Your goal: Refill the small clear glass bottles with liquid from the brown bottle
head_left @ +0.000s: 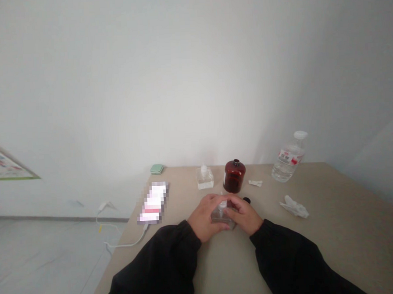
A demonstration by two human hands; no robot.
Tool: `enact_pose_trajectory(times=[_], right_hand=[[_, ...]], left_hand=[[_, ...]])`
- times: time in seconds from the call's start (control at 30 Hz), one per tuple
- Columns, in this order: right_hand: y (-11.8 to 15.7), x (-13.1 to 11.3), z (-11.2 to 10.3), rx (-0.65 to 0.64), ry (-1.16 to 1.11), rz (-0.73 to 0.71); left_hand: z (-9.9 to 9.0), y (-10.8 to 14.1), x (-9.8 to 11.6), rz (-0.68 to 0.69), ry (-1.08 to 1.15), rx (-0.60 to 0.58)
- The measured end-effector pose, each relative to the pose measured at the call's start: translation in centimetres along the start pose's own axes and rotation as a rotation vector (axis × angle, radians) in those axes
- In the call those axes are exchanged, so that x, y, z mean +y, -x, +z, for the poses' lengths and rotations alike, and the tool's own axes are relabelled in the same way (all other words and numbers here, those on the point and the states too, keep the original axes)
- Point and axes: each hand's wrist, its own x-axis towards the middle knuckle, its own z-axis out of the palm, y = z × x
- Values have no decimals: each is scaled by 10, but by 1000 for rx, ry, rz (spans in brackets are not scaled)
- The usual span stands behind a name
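Both my hands close round a small clear square bottle (224,216) on the table. My left hand (205,216) wraps its left side, thumb low across the front. My right hand (245,214) curls over its right side, with the fingers near the whitish top of the bottle. Some fingertips are hidden behind the bottle. Just beyond my hands stands a dark brown bottle (234,176) with an uncapped neck. A black cap (246,200) shows partly behind my right hand. Another clear square bottle (205,180) with a white top stands farther left.
A phone (153,203) with a white charging cable (132,244) lies on the left. A small green case (157,169) sits by the wall. On the right are a water bottle (287,159), a crumpled tissue (295,207) and a small white scrap (255,183). The table (231,272) meets the wall behind.
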Motion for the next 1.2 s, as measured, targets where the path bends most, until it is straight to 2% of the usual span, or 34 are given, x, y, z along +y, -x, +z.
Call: enact_pose_trajectory(times=[0.6,0.87,1.2], right_hand=[[1,-6,0,38,25,-16],[0,-4,2,0,13,-28],[1,-4,1,14,-30,39]], left_hand=[[-1,0,1,0,-14,8],[-1,-1,2,-6,-11,-3],[2,2,-5,-19,-10,-8]])
